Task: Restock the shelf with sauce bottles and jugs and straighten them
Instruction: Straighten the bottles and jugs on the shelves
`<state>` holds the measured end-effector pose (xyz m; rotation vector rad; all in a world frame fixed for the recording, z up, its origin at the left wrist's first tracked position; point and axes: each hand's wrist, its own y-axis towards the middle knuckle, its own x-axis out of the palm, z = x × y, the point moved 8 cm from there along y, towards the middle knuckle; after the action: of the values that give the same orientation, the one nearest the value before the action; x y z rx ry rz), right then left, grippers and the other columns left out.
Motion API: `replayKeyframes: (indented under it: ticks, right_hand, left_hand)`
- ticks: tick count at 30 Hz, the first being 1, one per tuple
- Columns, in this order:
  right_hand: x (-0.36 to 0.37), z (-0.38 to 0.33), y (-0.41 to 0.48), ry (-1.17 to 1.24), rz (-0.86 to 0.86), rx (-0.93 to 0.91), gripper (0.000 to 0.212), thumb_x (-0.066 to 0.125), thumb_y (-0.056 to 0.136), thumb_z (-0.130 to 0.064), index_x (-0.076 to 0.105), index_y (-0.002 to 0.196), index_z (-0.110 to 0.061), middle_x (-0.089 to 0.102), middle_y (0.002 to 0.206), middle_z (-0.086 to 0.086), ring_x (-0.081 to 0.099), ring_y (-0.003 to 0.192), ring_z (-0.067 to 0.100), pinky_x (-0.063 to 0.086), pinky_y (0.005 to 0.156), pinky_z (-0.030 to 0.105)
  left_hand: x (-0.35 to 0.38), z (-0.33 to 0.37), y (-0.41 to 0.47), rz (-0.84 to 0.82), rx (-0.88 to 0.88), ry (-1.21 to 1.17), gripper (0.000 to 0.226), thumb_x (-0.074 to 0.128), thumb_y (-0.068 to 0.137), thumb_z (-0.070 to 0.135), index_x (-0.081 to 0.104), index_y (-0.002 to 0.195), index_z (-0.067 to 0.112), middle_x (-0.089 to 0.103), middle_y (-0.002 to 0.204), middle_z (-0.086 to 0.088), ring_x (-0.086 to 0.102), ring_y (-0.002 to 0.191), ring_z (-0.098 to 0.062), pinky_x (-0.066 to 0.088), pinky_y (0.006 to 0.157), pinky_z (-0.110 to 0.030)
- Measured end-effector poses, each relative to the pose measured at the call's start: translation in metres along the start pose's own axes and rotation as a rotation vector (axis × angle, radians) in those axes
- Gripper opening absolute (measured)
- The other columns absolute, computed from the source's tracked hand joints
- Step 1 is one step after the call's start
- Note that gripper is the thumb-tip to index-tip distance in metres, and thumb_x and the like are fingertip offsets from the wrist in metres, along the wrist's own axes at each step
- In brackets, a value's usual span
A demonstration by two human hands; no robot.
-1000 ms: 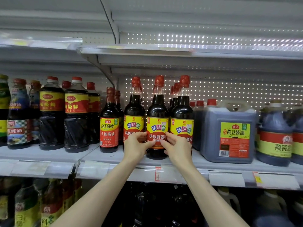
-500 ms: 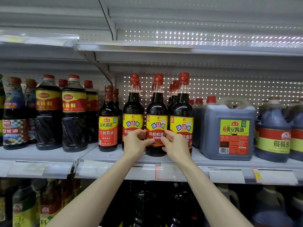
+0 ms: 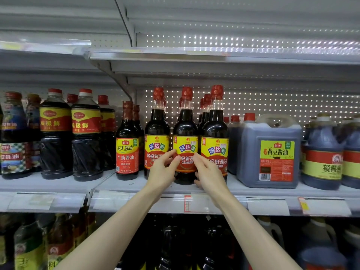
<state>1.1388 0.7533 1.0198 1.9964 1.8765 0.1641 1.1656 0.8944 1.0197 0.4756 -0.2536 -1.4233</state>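
Note:
A dark soy sauce bottle [image 3: 186,133] with a red cap and a yellow and red label stands upright at the front of the grey shelf [image 3: 124,185]. My left hand [image 3: 163,169] grips its left side at the label. My right hand [image 3: 208,172] grips its right side, fingers curled round the lower body. Two matching bottles flank it, one on the left [image 3: 156,129] and one on the right [image 3: 215,129], with more of the same in rows behind them.
A square soy sauce jug [image 3: 269,151] stands to the right, round jugs [image 3: 323,152] beyond it. To the left are a smaller red-label bottle [image 3: 127,147] and larger dark bottles [image 3: 86,133]. An upper shelf [image 3: 214,55] overhangs. More bottles fill the shelf below.
Both hands stay on the middle bottle. The right hand has slid a little lower on its side, and the camera has shifted slightly.

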Motion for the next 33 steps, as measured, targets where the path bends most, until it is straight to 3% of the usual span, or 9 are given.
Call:
replayKeyframes:
  ticks: [4, 9, 11, 13, 15, 21, 25, 28, 33]
  right_hand:
    - [0.000, 0.005, -0.001, 0.084, -0.004, 0.063, 0.021, 0.039, 0.100, -0.047, 0.056, 0.089, -0.040, 0.056, 0.084, -0.019, 0.057, 0.090, 0.006, 0.047, 0.100, 0.045]
    - [0.002, 0.005, 0.002, 0.116, -0.003, 0.075, 0.028, 0.038, 0.101, -0.047, 0.051, 0.076, -0.041, 0.059, 0.086, -0.016, 0.050, 0.103, 0.008, 0.046, 0.102, 0.049]
    - [0.003, 0.007, 0.004, 0.115, 0.006, 0.058, 0.027, 0.038, 0.101, -0.048, 0.053, 0.079, -0.042, 0.059, 0.092, -0.018, 0.056, 0.097, 0.007, 0.045, 0.102, 0.048]
    - [0.004, 0.009, 0.007, 0.119, 0.005, 0.046, 0.023, 0.037, 0.101, -0.048, 0.058, 0.100, -0.040, 0.055, 0.086, -0.022, 0.054, 0.085, 0.003, 0.044, 0.104, 0.044]
    - [0.004, 0.009, 0.009, 0.120, 0.007, 0.038, 0.032, 0.036, 0.101, -0.049, 0.057, 0.115, -0.029, 0.052, 0.083, -0.024, 0.051, 0.082, 0.001, 0.044, 0.104, 0.041]
    - [0.006, 0.008, 0.012, 0.087, 0.006, 0.036, 0.041, 0.035, 0.101, -0.049, 0.057, 0.126, -0.025, 0.052, 0.087, -0.024, 0.051, 0.088, 0.004, 0.044, 0.105, 0.041]
    - [0.007, 0.009, 0.014, 0.059, 0.008, 0.045, 0.025, 0.034, 0.101, -0.049, 0.055, 0.103, -0.036, 0.052, 0.088, -0.022, 0.051, 0.090, 0.005, 0.044, 0.105, 0.042]
    - [0.006, 0.008, 0.013, 0.061, 0.012, 0.042, 0.041, 0.033, 0.101, -0.050, 0.056, 0.125, -0.025, 0.051, 0.088, -0.022, 0.051, 0.092, 0.006, 0.043, 0.106, 0.042]
    - [0.007, 0.007, 0.013, 0.029, 0.024, 0.041, 0.048, 0.030, 0.101, -0.050, 0.052, 0.133, -0.021, 0.052, 0.092, -0.018, 0.052, 0.102, 0.010, 0.043, 0.106, 0.042]
  left_hand:
    - [0.007, 0.001, -0.006, -0.062, -0.022, -0.067, 0.044, 0.047, 0.098, 0.039, 0.044, 0.142, 0.030, 0.058, 0.127, 0.007, 0.056, 0.110, -0.007, 0.051, 0.082, -0.027]
    - [0.010, 0.005, -0.007, -0.082, -0.053, -0.108, 0.040, 0.044, 0.099, 0.043, 0.049, 0.137, 0.032, 0.064, 0.112, 0.013, 0.059, 0.097, -0.003, 0.048, 0.070, -0.025]
    - [0.011, 0.003, -0.005, -0.082, -0.070, -0.122, 0.032, 0.043, 0.099, 0.044, 0.053, 0.128, 0.036, 0.065, 0.106, 0.011, 0.059, 0.096, -0.007, 0.049, 0.077, -0.030]
    - [0.012, 0.002, -0.003, -0.085, -0.087, -0.133, 0.024, 0.043, 0.099, 0.045, 0.054, 0.119, 0.039, 0.064, 0.108, 0.011, 0.058, 0.101, -0.009, 0.047, 0.085, -0.037]
    - [0.013, 0.003, -0.001, -0.087, -0.088, -0.134, 0.019, 0.043, 0.099, 0.045, 0.056, 0.112, 0.040, 0.065, 0.105, 0.013, 0.058, 0.100, -0.006, 0.048, 0.082, -0.034]
    - [0.014, 0.009, -0.002, -0.086, -0.082, -0.150, 0.022, 0.041, 0.100, 0.043, 0.059, 0.088, 0.044, 0.065, 0.091, 0.020, 0.058, 0.087, 0.003, 0.047, 0.072, -0.029]
    - [0.014, 0.007, -0.001, -0.072, -0.097, -0.169, 0.022, 0.040, 0.101, 0.043, 0.056, 0.087, 0.042, 0.063, 0.092, 0.018, 0.055, 0.085, 0.002, 0.045, 0.083, -0.036]
    - [0.015, 0.008, 0.000, -0.089, -0.099, -0.169, 0.022, 0.039, 0.101, 0.043, 0.056, 0.087, 0.041, 0.062, 0.092, 0.018, 0.054, 0.085, 0.002, 0.044, 0.083, -0.036]
    - [0.016, 0.010, -0.002, -0.101, -0.097, -0.161, 0.023, 0.039, 0.101, 0.042, 0.056, 0.087, 0.040, 0.062, 0.088, 0.019, 0.054, 0.082, 0.004, 0.045, 0.068, -0.027]
